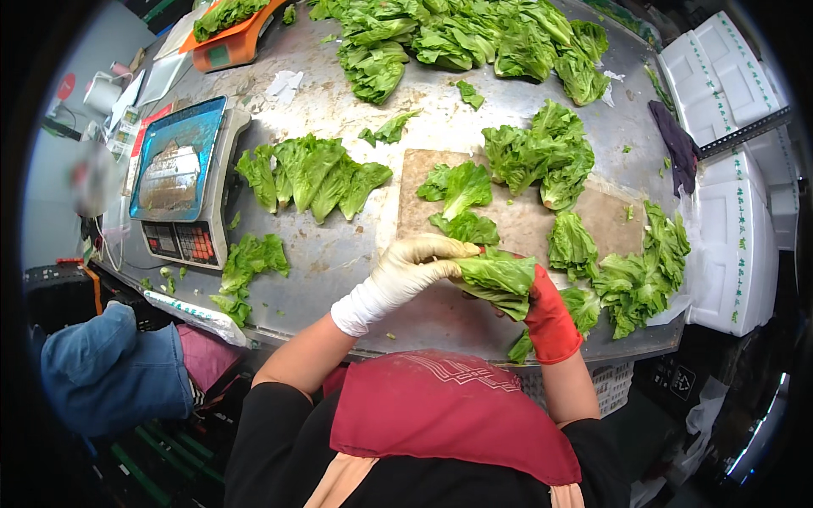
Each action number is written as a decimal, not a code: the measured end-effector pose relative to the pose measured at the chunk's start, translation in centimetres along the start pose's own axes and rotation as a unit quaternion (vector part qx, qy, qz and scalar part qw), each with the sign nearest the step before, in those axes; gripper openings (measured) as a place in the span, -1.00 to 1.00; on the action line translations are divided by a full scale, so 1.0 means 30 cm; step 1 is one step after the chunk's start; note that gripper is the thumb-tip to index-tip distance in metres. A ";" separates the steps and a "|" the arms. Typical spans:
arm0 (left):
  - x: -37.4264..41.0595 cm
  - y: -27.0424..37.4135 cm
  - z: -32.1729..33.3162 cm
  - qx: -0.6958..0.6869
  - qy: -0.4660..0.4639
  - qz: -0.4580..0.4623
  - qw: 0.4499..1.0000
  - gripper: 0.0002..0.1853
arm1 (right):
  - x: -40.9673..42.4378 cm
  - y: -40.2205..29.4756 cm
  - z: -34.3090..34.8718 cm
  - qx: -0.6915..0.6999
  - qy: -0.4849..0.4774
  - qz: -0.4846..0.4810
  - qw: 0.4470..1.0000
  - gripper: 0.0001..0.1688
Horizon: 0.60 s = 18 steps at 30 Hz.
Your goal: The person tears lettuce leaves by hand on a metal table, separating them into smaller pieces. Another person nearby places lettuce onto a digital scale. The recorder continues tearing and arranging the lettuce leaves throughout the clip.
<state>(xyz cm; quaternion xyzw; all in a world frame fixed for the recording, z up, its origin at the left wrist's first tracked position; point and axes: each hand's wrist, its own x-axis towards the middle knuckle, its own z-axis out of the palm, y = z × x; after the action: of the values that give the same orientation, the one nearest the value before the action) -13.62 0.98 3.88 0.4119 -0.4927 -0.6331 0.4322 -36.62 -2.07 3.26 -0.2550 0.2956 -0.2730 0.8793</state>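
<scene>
Between both hands, above the table's near edge, I hold a small head of romaine-type lettuce (498,276). My left hand (416,270), in a whitish glove, pinches its left end between thumb and fingers. A red rubber glove covers my right hand (551,311), which wraps around the leafy right end; some of its fingers are hidden behind the leaves. Loose lettuce leaves (467,190) lie just beyond my hands on a brown board (422,168). Lettuce heads (540,155) rest at the board's far edge, and more leaves (641,279) are heaped to the right.
A digital scale (184,184) with a blue tray stands at the left, an orange scale (225,51) behind it. Several lettuces (314,174) lie mid-table; a large pile (457,38) fills the far side. White foam boxes (730,241) line the right edge. Blue denim clothing (120,368) is at lower left.
</scene>
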 end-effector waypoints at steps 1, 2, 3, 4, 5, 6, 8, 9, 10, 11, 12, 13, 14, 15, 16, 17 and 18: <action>-0.012 -0.009 0.009 -0.067 0.037 -0.040 0.996 -0.62 | 0.009 0.024 -0.011 0.017 -0.007 -0.006 1.000 -0.43; -0.019 -0.018 0.015 -0.133 0.074 -0.079 0.985 -0.67 | 0.019 0.049 -0.015 0.034 -0.014 -0.013 0.999 -0.46; -0.020 -0.037 0.020 -0.204 0.099 -0.072 0.971 -0.71 | 0.025 0.067 -0.012 0.050 -0.020 -0.017 0.998 -0.48; -0.019 -0.060 0.027 -0.273 0.123 -0.064 0.952 -0.73 | 0.026 0.076 -0.003 0.038 0.034 -0.002 0.999 -0.55; -0.018 -0.073 0.034 -0.341 0.147 -0.056 0.927 -0.75 | 0.026 0.087 -0.011 0.054 0.040 0.004 0.998 -0.57; -0.017 -0.077 0.042 -0.345 0.199 -0.078 0.914 -0.77 | 0.029 0.099 -0.029 0.068 0.044 0.010 0.997 -0.58; -0.033 -0.084 0.022 -0.332 0.215 -0.110 0.912 -0.77 | 0.019 0.104 -0.046 0.099 0.074 0.024 0.992 -0.60; -0.036 -0.088 0.004 -0.325 0.221 -0.125 0.911 -0.76 | 0.007 0.099 -0.057 0.114 0.101 0.030 0.988 -0.60; -0.039 -0.064 -0.017 -0.264 0.223 -0.182 0.921 -0.70 | -0.004 0.094 -0.066 0.129 0.128 0.036 0.983 -0.59; -0.044 -0.077 -0.022 -0.158 0.220 -0.137 0.953 -0.66 | -0.012 0.090 -0.071 0.144 0.155 0.042 0.977 -0.59; -0.054 -0.089 -0.027 -0.049 0.217 -0.089 0.971 -0.63 | -0.003 0.066 -0.058 0.060 0.122 0.061 0.989 -0.53; -0.062 -0.088 -0.030 0.061 0.205 -0.042 0.976 -0.59 | 0.003 0.040 -0.046 -0.026 0.090 0.074 0.993 -0.46; -0.071 -0.060 -0.043 0.129 0.185 -0.025 0.974 -0.48 | -0.004 -0.005 -0.057 -0.014 0.056 0.123 0.991 -0.45; -0.065 -0.032 -0.039 0.073 0.117 -0.061 0.989 -0.47 | 0.000 -0.042 -0.063 -0.001 0.021 0.172 0.985 -0.45; -0.060 0.009 -0.032 0.020 0.050 -0.095 0.994 -0.47 | 0.020 -0.062 -0.023 -0.024 0.023 0.202 0.979 -0.38; -0.056 0.035 -0.024 -0.034 -0.017 -0.129 0.991 -0.45 | 0.038 -0.081 0.016 -0.045 0.025 0.232 0.971 -0.31; -0.056 0.044 0.001 0.068 -0.028 -0.077 0.994 -0.38 | 0.055 -0.089 0.043 -0.031 0.023 0.241 0.970 -0.28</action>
<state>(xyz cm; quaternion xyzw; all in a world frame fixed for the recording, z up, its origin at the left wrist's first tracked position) -12.99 2.40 5.33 0.4596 -0.5130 -0.6408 0.3392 -35.53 -4.67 5.14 -0.1974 0.3769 -0.0495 0.9036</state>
